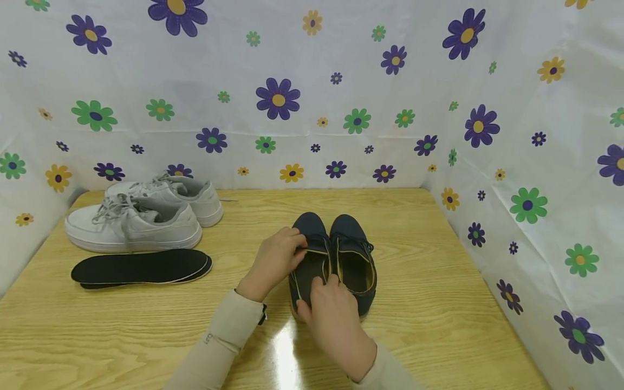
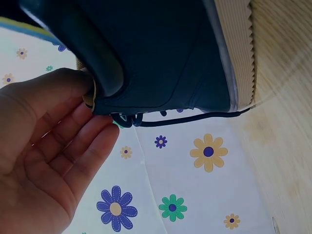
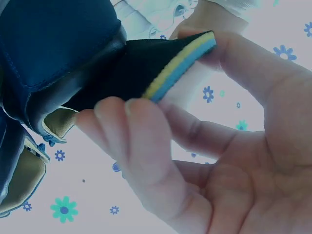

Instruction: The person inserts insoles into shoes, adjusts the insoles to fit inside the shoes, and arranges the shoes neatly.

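Observation:
A pair of navy lace-up shoes stands side by side on the table, toes pointing away: the left shoe point(image 1: 308, 221) and the right shoe point(image 1: 346, 225). My left hand point(image 1: 276, 259) pinches the left shoe at the laced front of its opening, with the thumb on the inner side of the edge in the left wrist view. A black insole point(image 3: 141, 61) with a yellow and blue layered edge reaches partly into the left shoe. My right hand point(image 1: 336, 317) holds its rear end between thumb and fingers. The insole's front part is hidden inside the shoe.
Two white sneakers point(image 1: 136, 230) stand at the back left of the wooden table point(image 1: 414, 336). In front of them lie two stacked black insoles point(image 1: 141, 266). A white flowered cloth point(image 1: 341, 103) hangs behind the table and along its sides.

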Demonstrator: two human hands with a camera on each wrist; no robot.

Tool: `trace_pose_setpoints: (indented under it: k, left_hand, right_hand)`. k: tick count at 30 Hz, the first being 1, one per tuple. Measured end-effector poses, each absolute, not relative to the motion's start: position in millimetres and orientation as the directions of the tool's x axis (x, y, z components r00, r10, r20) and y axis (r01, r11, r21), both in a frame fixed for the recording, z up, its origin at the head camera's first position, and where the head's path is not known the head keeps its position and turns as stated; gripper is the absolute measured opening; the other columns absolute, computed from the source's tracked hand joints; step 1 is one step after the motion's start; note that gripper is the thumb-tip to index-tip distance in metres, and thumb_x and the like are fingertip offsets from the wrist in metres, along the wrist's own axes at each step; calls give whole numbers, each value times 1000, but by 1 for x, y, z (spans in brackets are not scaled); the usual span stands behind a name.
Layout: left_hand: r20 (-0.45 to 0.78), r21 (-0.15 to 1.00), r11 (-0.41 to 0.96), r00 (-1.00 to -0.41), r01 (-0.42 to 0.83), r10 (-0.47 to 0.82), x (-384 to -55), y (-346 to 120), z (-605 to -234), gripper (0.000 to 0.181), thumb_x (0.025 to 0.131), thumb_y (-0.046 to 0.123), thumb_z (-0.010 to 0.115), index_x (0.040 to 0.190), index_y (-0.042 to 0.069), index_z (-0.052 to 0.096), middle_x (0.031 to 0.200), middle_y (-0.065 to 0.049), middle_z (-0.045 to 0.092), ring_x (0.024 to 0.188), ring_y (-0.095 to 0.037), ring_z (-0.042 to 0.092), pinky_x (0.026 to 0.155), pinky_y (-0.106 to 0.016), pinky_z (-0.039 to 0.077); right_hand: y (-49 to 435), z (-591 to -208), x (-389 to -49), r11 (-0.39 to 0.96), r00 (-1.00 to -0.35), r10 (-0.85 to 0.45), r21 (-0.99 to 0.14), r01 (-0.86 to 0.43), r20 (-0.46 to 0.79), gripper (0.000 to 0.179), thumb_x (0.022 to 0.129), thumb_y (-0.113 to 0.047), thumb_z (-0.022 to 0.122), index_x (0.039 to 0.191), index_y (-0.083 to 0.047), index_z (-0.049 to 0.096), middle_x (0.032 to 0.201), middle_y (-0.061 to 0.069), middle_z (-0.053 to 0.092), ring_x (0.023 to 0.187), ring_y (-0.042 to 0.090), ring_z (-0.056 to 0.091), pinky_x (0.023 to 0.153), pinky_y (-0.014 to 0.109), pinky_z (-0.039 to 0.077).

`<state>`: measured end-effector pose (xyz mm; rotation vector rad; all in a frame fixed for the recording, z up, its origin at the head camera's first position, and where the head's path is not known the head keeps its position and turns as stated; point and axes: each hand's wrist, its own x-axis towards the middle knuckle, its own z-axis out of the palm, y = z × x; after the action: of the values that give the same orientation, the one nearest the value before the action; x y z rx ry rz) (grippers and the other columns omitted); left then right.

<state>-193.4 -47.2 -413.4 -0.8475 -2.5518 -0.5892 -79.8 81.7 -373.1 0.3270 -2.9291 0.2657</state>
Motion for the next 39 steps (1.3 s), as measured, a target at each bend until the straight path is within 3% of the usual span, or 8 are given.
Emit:
trace_pose_setpoints:
  k: [13, 22, 33, 39]
  left_hand:
    - [478, 269, 728, -743, 631, 468, -192, -48, -411, 12, 80, 7, 78, 80, 11, 67, 78, 1, 57, 72, -15, 53, 58, -28, 49]
    - [472, 256, 735, -745, 628, 472, -193, -48, -413, 13, 79, 7, 79, 80, 11, 67, 79, 0, 58, 72, -15, 54, 58, -27, 49]
    - [471, 268, 732, -748, 626, 468, -193, -48, -414, 11, 80, 6, 78, 80, 10, 67, 79, 0, 58, 71, -15, 53, 58, -27, 48]
    - [463, 263, 735, -750, 625, 472, -194, -48, -413, 11, 80, 5, 77, 80, 10, 67, 78, 0, 58, 72, -16, 54, 58, -28, 49]
  right_hand:
    - [81, -378, -95, 942, -906, -241, -140, -304, 349, 27, 84, -23, 74, 74, -2, 61, 66, 10, 53, 51, 20, 52, 43, 29, 45]
    - [78, -386, -112, 945, -927, -195, -191, -265, 322, 27, 86, -23, 73, 77, 0, 64, 68, 12, 54, 53, 24, 56, 44, 30, 46]
    - [71, -391, -126, 950, -946, -160, -216, -225, 280, 29, 84, -23, 75, 66, -3, 66, 68, 13, 56, 54, 25, 56, 45, 31, 46]
    - [68, -397, -132, 957, -960, -145, -212, -197, 240, 27, 82, -24, 76, 68, -2, 70, 75, 16, 61, 64, 30, 60, 55, 37, 51]
